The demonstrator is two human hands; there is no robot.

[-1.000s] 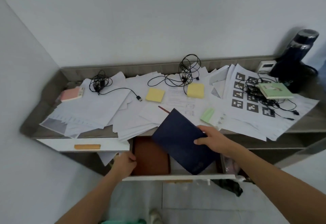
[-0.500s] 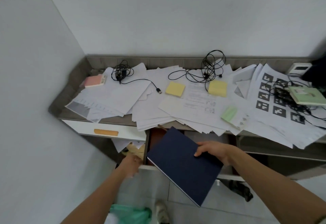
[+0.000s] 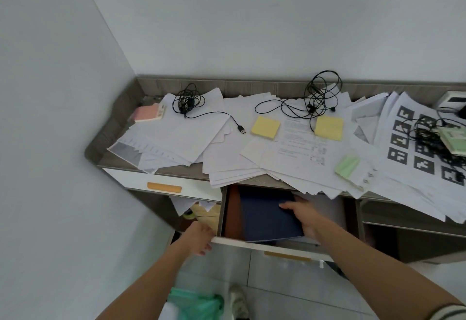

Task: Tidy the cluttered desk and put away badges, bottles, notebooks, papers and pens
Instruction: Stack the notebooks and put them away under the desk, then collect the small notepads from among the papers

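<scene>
— Where is the notebook (image 3: 264, 216) seen?
— It is laid in the open drawer (image 3: 252, 244), over a brown item (image 3: 233, 213). Its right edge is pinched by the right hand (image 3: 306, 218).
— And the left hand (image 3: 199, 240)?
— It is curled round the drawer's front left corner. Papers (image 3: 189, 130) are strewn over the desk (image 3: 252, 88).

matt navy notebook (image 3: 267, 216), wood-grain desk (image 3: 181, 171)
</scene>
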